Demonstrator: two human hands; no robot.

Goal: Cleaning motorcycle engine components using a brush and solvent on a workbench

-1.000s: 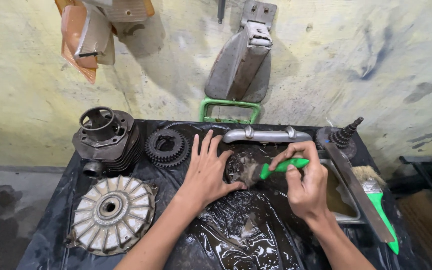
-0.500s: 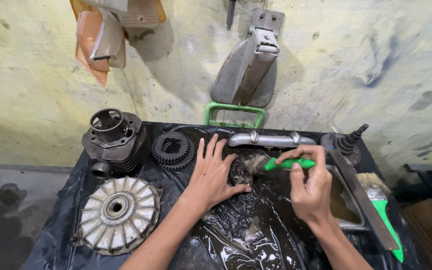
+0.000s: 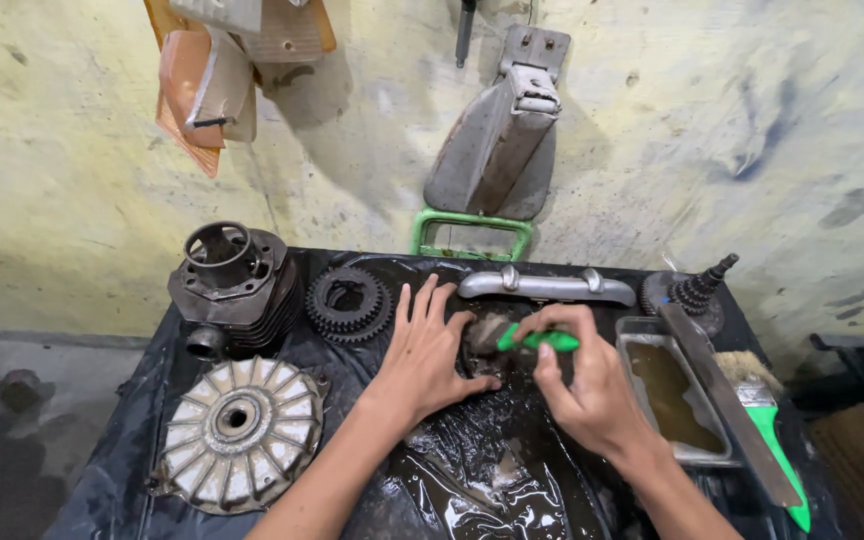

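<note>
Since half a second ago both hands have barely shifted; only the view has tilted a little. Head view: the left hand (image 3: 430, 352) lies flat, fingers spread, pinning a small dirty metal part (image 3: 480, 338) near the back edge of the black-sheeted worktop (image 3: 122, 470). The right hand (image 3: 587, 385) grips a green-handled brush (image 3: 537, 340), bristles against the part. Scrubbing seems under way; next the part likely needs turning to reach uncleaned faces.

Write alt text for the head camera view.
Two bare hands work over a dirty part on oily black plastic: the left hand holds it down, the right hand grips a green-handled brush against it. Around lie a finned cylinder, gear and fan wheel.
</note>
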